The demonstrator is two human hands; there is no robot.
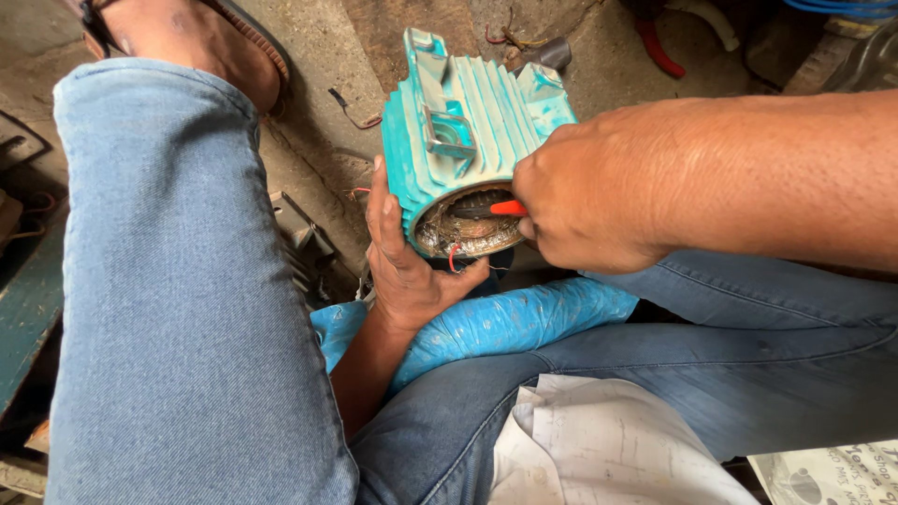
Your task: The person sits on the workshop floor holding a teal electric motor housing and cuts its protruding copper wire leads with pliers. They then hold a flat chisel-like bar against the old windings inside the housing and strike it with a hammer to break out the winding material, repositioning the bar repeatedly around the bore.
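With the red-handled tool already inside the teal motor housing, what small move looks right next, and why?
Probably a short, gentle pry of the red-handled tool along the copper windings. Its tip already sits inside the open end of the teal motor housing; the right hand grips it, and the left hand braces the housing from below.

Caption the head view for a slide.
Left hand steadies a teal motor housing; right hand works a red-handled tool inside.

Ribbed teal motor housing (468, 122), red-handled tool (508, 208), blue jeans (178, 299), light blue wrapped bundle (505, 318).
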